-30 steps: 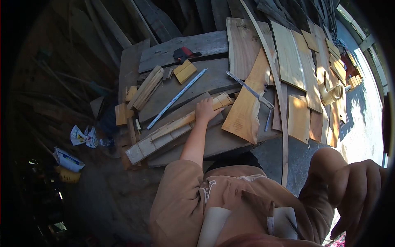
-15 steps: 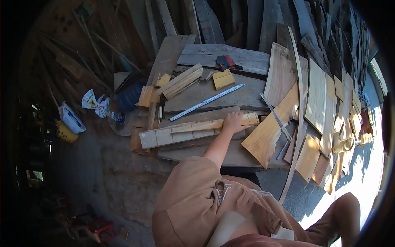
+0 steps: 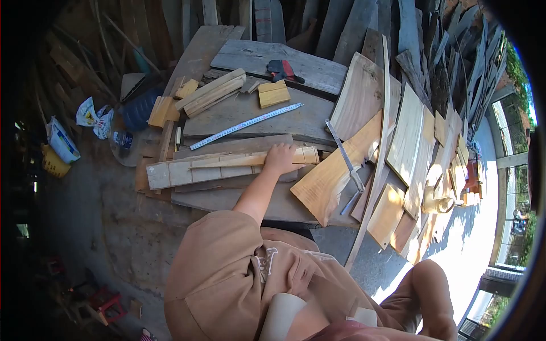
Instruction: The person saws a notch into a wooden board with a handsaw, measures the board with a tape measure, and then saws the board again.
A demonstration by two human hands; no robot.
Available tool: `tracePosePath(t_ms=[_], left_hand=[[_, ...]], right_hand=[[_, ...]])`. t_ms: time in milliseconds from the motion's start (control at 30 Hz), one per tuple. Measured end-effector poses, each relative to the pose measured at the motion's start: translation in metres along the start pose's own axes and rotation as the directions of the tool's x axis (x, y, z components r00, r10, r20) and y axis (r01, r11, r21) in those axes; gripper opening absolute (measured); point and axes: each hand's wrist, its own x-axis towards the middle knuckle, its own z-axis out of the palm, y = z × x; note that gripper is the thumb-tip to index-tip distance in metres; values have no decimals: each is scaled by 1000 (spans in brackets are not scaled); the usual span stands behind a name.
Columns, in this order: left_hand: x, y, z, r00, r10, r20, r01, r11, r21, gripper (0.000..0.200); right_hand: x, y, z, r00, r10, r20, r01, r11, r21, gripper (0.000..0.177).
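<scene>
My left hand (image 3: 280, 159) lies palm down on a thin, pale wooden strip (image 3: 227, 163), its fingers curled over the strip near the right end. Beneath that strip is a longer grey-white board (image 3: 165, 176) with dark lines across it. Both rest on weathered planks on a low work surface. Just beyond the hand, a white and blue measuring strip (image 3: 247, 126) lies at a slant. My right arm (image 3: 432, 284) is bent at the lower right, and its hand is out of sight.
A red and black glove (image 3: 282, 71), a yellowish wood block (image 3: 274, 94) and stacked wood pieces (image 3: 213, 92) lie farther back. To the right are a broad tan board (image 3: 335, 170), a slim metal tool (image 3: 343, 149), a long batten (image 3: 385, 102) and several sunlit boards.
The camera has swung toward the right, so everything sits farther left and slightly higher in view. My left hand stays at the same place on the wooden strip.
</scene>
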Motion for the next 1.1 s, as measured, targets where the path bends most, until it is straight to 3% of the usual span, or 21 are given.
tracePosePath(t_ms=[33,100,133,167,200,233,267,300,333,367,467,533,567,700,767,900,967,1000,1033,1100], left_hand=[[1,-1,0,1000,16,12,-16,1000,4,62],[2,-1,2,1000,8,21,-8,1000,7,64],[2,-1,1,999,23,38,-23,1000,2,64],[2,0,-1,1000,15,23,-15,1000,-12,64],[3,1,-1,1000,0,5,0,1000,-27,64],[3,0,1,1000,2,18,-2,999,-35,64],[3,-1,3,1000,4,1,-4,999,-50,64],[3,-1,4,1000,7,-21,-8,998,-64,64],[2,1,-1,1000,9,-12,-10,998,-63,62],[2,2,-1,1000,13,-8,-13,998,-63,62],[2,0,2,1000,9,20,-8,999,-44,63],[4,-1,7,1000,15,-23,-16,1000,-23,64],[4,-1,8,1000,24,-15,-25,999,-24,64],[6,1,5,999,-1,34,1,1000,17,65],[6,1,1,998,-15,62,14,1000,24,65],[4,1,0,998,-14,61,17,999,-44,66],[5,-2,1,998,-3,68,7,998,-66,67],[5,-4,4,998,9,62,-4,997,-72,67],[5,-6,8,998,22,54,-17,997,-77,67],[5,-9,14,999,31,9,-31,999,-44,66]], right_hand=[[-17,15,19,986,165,-27,-156,964,213,17],[-51,55,57,878,479,17,-393,699,598,23],[-68,87,73,877,444,184,-455,643,616,26],[-103,97,88,574,703,419,-788,336,516,17],[-138,87,123,26,959,283,-909,-95,405,34],[-198,102,156,-122,951,283,-988,-144,60,43],[-226,102,183,-283,934,218,-948,-237,-214,46],[-289,94,204,-302,923,237,-900,-195,-390,53],[-336,85,221,-380,887,262,-862,-237,-448,59],[-354,78,231,-412,872,264,-791,-198,-579,63],[-368,61,253,-395,883,254,-776,-173,-606,58],[-358,67,262,-582,737,343,-705,-247,-665,51],[-359,67,265,-591,733,336,-699,-258,-667,51],[-363,68,267,-537,805,252,-687,-244,-684,34],[-365,69,265,-529,747,402,-759,-206,-617,29],[-337,60,266,-423,807,412,-837,-174,-519,29],[-326,52,271,-418,816,399,-872,-237,-428,28],[-306,52,269,-484,754,443,-870,-362,-334,28],[-300,47,273,-486,756,440,-869,-366,-332,28],[-288,40,280,-305,856,417,-952,-262,-157,29]])
